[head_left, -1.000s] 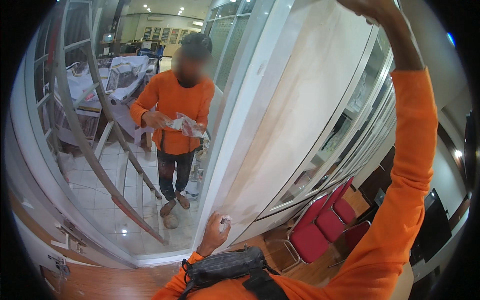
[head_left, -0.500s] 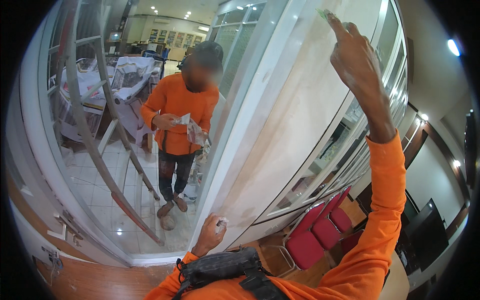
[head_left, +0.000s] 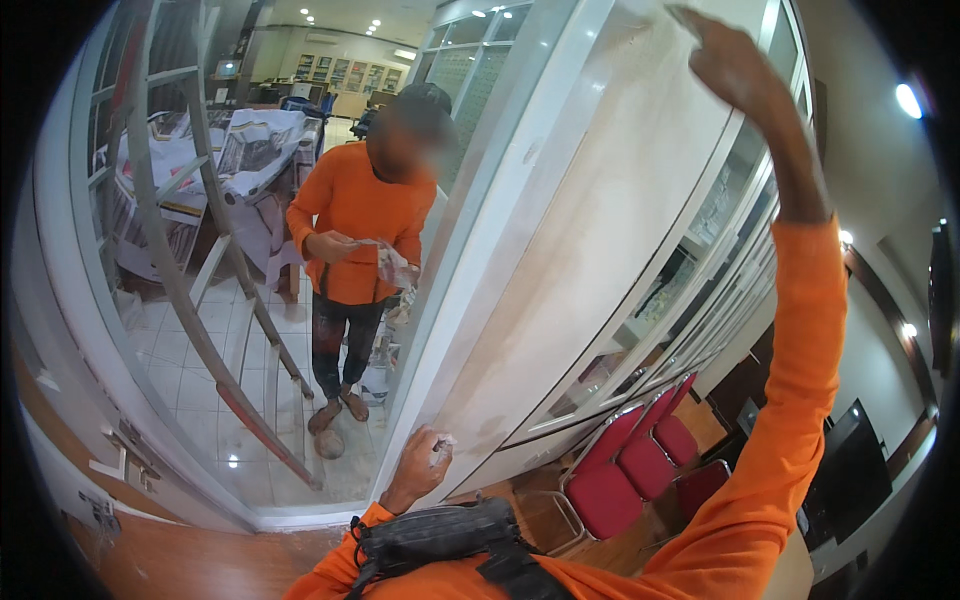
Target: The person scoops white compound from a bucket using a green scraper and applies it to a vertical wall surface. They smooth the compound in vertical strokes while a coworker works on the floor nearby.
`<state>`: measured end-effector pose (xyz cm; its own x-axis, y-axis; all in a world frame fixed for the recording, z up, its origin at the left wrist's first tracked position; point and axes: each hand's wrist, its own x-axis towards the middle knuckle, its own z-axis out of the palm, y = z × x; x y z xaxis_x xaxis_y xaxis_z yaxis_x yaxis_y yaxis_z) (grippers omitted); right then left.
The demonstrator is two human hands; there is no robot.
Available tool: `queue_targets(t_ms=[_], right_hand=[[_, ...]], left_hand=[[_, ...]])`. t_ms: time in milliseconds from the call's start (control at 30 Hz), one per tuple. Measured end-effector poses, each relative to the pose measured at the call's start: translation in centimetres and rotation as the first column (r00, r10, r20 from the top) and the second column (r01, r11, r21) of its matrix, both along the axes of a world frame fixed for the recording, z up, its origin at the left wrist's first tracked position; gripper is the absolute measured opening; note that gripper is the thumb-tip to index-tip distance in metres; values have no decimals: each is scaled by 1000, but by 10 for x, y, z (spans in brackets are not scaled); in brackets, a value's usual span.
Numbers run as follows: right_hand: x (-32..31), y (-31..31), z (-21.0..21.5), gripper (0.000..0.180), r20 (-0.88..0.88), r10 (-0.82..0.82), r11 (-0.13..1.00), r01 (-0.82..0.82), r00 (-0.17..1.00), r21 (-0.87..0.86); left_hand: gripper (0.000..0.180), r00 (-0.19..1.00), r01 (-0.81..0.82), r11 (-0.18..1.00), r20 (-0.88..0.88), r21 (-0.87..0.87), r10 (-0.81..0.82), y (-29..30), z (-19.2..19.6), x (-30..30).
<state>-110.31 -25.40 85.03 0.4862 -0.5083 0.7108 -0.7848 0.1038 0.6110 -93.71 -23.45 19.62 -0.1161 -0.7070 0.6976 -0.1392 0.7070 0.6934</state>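
Observation:
My right hand [head_left: 738, 62] is raised high against the upper part of a white wall panel [head_left: 590, 230]. Its fingers close on a thin, flat scraper-like piece [head_left: 684, 18], mostly hidden and partly blurred. Pale, uneven smears run along the panel beside a white frame post [head_left: 487, 250]. Low down, by the foot of that post, my left hand [head_left: 418, 470] is curled around a small whitish lump [head_left: 440, 452]; what it is made of I cannot tell.
Behind the glass at left, a person in orange [head_left: 362, 225] holds a crumpled plastic bag [head_left: 396, 266]. A ladder [head_left: 225, 385] leans there, near covered furniture [head_left: 260, 150]. Red chairs [head_left: 605, 495] line the panel's base. A black pouch [head_left: 438, 533] hangs at my chest.
My right hand has moved right and slightly up along the panel with the flat piece. My left hand stays almost still. The other person's hands have shifted slightly around the bag.

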Motion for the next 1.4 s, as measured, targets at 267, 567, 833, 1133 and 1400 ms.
queue_targets(t_ms=[267,567,833,1133,1400], right_hand=[[55,5,-105,58,-13,52,992,-51,999,113],[33,25,-44,63,2,106,994,-106,994,-37],[77,8,-150,62,165,36,992,-55,986,110],[85,43,41,46,120,-69,998,67,990,19],[71,25,-7,68,323,-81,982,19,943,190]], left_hand=[[15,998,-52,990,-41,129,57,-5,-24,6],[13,1000,10,1000,-28,20,-9,-7,-7,-2],[16,995,-65,992,-74,112,73,-11,-22,11],[15,999,24,995,-49,93,-19,-14,-6,2],[16,992,2,987,-122,158,17,-17,-21,5]])
